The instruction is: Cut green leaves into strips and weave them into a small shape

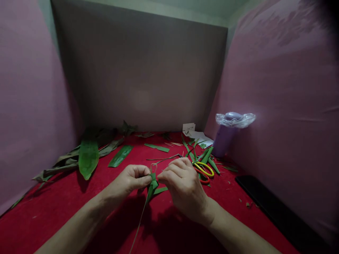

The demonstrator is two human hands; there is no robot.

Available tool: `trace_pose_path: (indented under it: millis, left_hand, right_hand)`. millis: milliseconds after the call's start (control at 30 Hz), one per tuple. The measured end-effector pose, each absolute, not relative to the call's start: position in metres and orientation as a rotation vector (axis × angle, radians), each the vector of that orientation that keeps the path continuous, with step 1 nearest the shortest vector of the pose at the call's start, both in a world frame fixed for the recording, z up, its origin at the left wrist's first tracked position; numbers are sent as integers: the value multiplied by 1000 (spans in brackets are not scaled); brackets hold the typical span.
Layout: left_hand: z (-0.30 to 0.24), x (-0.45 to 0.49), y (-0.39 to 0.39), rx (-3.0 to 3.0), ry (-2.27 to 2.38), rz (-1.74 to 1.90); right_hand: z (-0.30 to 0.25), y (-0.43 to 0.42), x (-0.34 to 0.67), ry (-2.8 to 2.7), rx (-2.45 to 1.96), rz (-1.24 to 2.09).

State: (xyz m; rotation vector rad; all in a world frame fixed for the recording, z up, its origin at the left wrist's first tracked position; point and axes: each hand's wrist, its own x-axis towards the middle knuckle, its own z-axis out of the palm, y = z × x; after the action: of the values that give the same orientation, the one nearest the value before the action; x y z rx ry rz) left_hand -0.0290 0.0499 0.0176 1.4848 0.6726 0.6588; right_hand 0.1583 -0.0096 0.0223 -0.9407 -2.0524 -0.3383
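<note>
Between thumb and fingers, my left hand (136,178) pinches a small folded green leaf piece (153,181). A thin pale strand loops above the folded piece, and a long end trails down from it toward the lower edge of the view. My right hand (182,183) is just to the right of the leaf piece, fingers curled together near the loop. Whatever its fingertips grip is too small to make out. A green leaf strip (160,190) juts out between the two hands. Scissors (205,171) with yellow and red handles lie just beyond my right hand.
On the red cloth (66,208), large green leaves (88,158) and dry ones lie at the left. Leaf scraps (208,155), thin sticks and white papers (201,137) lie at the back right. A purple container (224,141) with plastic wrap and a black flat object (265,201) stand along the right wall.
</note>
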Motion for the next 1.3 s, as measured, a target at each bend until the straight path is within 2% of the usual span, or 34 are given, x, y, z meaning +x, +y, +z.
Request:
trace_pose_path:
  millis: [567,833,1300]
  left_hand:
    - [19,-27,45,1481,648,572]
    - [13,-22,40,1257,595,516]
    - [14,-19,38,1144,603,510]
  right_hand:
    - [27,-15,157,-2083,-869,-371]
    - [27,-16,158,-2049,-869,-190]
    - [26,-15,157,-2028,-903,-176]
